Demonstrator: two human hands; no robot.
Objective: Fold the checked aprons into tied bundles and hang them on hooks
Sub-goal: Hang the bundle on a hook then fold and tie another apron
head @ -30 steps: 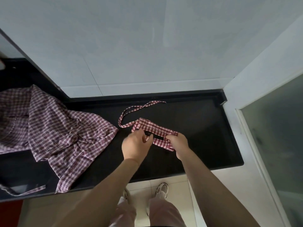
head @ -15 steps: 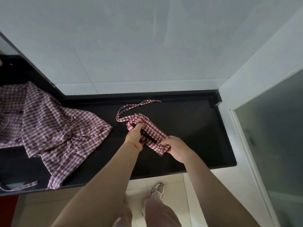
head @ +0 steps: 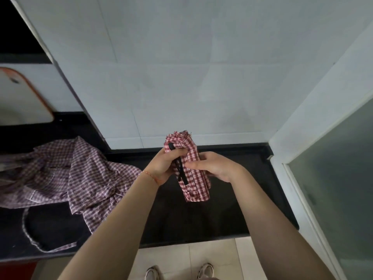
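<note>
Both hands, the left hand (head: pixel 161 166) and right hand (head: pixel 212 165), grip the folded apron (head: pixel 193 178) above the counter's (head: pixel 232 199) back edge, seemingly mid-tying, so next the strap needs cinching, while another apron (head: pixel 80 174) waits toward the left end.

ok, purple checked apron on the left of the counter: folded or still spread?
Spread. The purple apron lies loose and crumpled on the counter, its strap trailing; neither hand touches it.

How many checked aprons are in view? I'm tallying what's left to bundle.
2: a red-checked bundle held above the black counter by the left hand and right hand, and a loose apron on its left. More may lie out of frame.
</note>
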